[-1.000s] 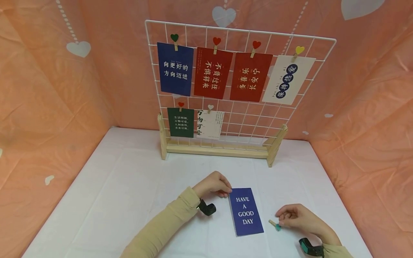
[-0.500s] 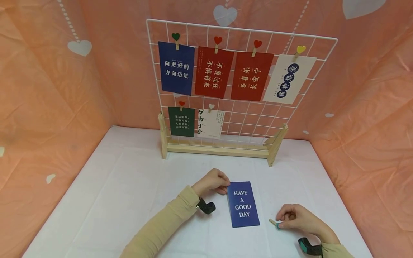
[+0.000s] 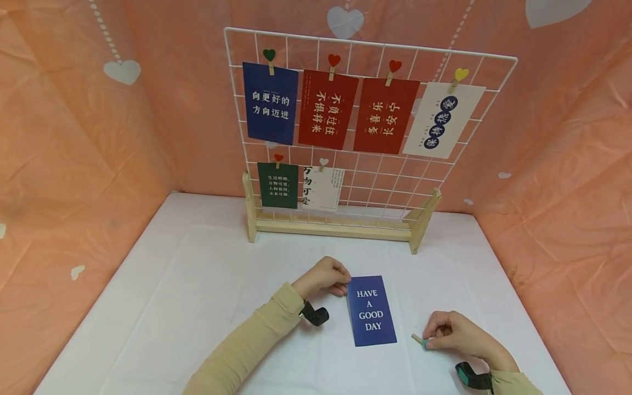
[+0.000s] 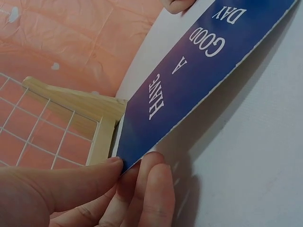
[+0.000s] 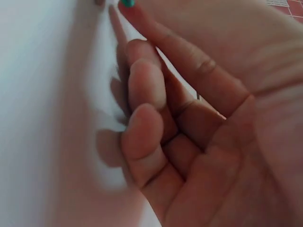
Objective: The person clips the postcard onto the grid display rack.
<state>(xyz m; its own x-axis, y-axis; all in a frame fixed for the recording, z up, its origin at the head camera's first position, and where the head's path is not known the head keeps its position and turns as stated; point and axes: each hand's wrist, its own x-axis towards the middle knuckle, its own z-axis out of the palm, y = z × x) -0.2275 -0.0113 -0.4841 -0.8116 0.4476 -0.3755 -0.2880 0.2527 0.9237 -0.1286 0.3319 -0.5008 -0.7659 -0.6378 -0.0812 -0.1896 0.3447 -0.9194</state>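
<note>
A blue card (image 3: 371, 311) printed "HAVE A GOOD DAY" is held at its upper left corner by my left hand (image 3: 325, 276). The left wrist view shows thumb and fingers pinching that corner of the card (image 4: 189, 71), its near edge raised off the white cloth with a shadow below. To the right of the card, my right hand (image 3: 456, 333) pinches the teal heart end of a small wooden clothespin (image 3: 417, 339). In the right wrist view only a bit of the teal heart (image 5: 127, 3) shows at the fingertips; the other fingers are curled loosely.
Behind the hands stands a white wire grid (image 3: 375, 181) on a wooden base (image 3: 331, 229). Several cards hang on it from heart clothespins, such as a green card (image 3: 278, 186) and a white card (image 3: 323, 189) in the lower row. White cloth (image 3: 148, 307) covers the table.
My left hand has drawn the blue card a little away from me and to the left. My right hand has closed its fingertips on the clothespin's heart.
</note>
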